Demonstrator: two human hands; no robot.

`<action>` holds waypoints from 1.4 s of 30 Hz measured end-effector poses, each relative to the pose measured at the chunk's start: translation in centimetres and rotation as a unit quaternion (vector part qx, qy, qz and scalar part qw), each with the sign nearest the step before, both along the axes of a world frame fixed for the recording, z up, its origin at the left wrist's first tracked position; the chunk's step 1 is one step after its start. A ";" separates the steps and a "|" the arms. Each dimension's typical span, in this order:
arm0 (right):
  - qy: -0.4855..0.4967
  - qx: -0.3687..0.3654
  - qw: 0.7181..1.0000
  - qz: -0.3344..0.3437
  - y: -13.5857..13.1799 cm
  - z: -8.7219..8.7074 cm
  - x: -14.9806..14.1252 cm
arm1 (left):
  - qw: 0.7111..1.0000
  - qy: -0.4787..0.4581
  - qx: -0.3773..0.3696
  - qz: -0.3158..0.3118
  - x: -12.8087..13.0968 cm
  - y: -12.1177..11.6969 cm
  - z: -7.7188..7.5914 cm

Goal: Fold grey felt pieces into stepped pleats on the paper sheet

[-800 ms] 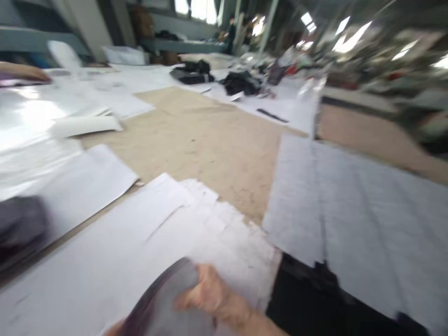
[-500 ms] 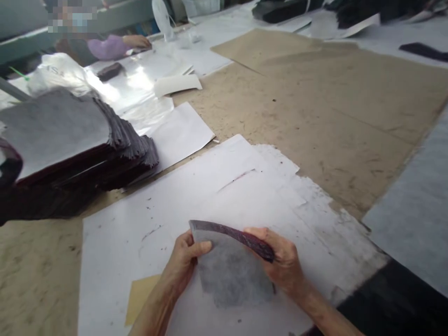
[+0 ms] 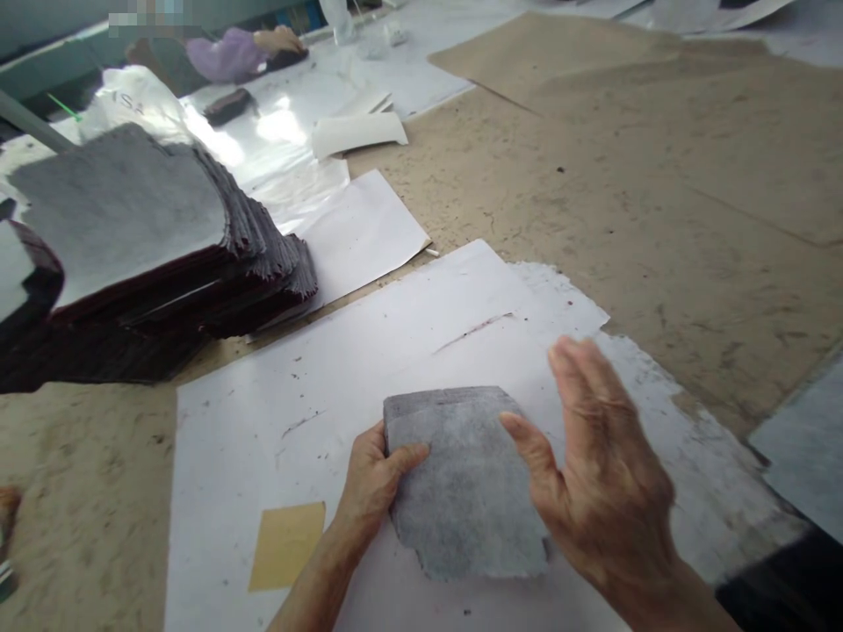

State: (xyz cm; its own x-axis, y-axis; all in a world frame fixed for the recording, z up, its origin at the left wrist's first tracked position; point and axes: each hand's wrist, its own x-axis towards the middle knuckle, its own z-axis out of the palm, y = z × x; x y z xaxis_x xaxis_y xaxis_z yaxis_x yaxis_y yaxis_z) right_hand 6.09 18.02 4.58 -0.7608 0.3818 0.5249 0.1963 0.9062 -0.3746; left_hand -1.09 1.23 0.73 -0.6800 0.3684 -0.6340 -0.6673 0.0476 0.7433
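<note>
A grey felt-like cut piece (image 3: pixel 464 483) lies flat on a large white paper sheet (image 3: pixel 277 386). My left hand (image 3: pixel 378 478) grips its left edge, thumb on top of the piece. My right hand (image 3: pixel 602 491) hovers just over the piece's right side, fingers stretched out and together, holding nothing; it is slightly blurred. A small tan card (image 3: pixel 286 544) lies on the paper left of my left wrist.
A tall stack of dark maroon pieces with grey backing (image 3: pixel 145 254) stands at the left. More white sheets (image 3: pixel 359 233) and shiny plastic lie behind it. Another person's purple sleeve (image 3: pixel 227 54) rests at the far end. Brown paper (image 3: pixel 625 175) covers the table; grey fabric (image 3: pixel 800 443) at right.
The piece, earlier held up with its maroon edge curled, now lies flat with its grey side up. My right hand has let go and lifted open. The camera swung down and left.
</note>
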 end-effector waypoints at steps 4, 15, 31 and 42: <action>-0.032 0.066 0.985 0.153 -2.4 -2.1 0.3 | 0.999 0.010 0.023 0.021 0.1 0.2 0.0; -0.074 0.026 0.959 0.272 -2.4 -3.0 0.9 | 0.999 0.006 0.045 0.016 -0.2 0.3 0.1; -0.051 -0.338 0.924 0.168 1.0 -2.9 0.8 | 0.994 0.013 0.095 0.053 0.5 -1.5 -0.7; -0.207 -0.587 0.776 0.104 2.0 -3.2 -0.4 | 0.924 0.364 -0.111 -0.038 -0.5 -1.3 -0.6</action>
State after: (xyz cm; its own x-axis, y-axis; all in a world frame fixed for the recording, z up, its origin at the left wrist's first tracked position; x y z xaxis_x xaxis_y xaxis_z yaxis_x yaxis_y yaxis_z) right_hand 5.71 20.01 1.41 -0.8808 0.2576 -0.3973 0.4152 0.0168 -0.9096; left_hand -1.60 -0.10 0.13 -0.9336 0.3482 -0.0845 0.0169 0.2783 0.9604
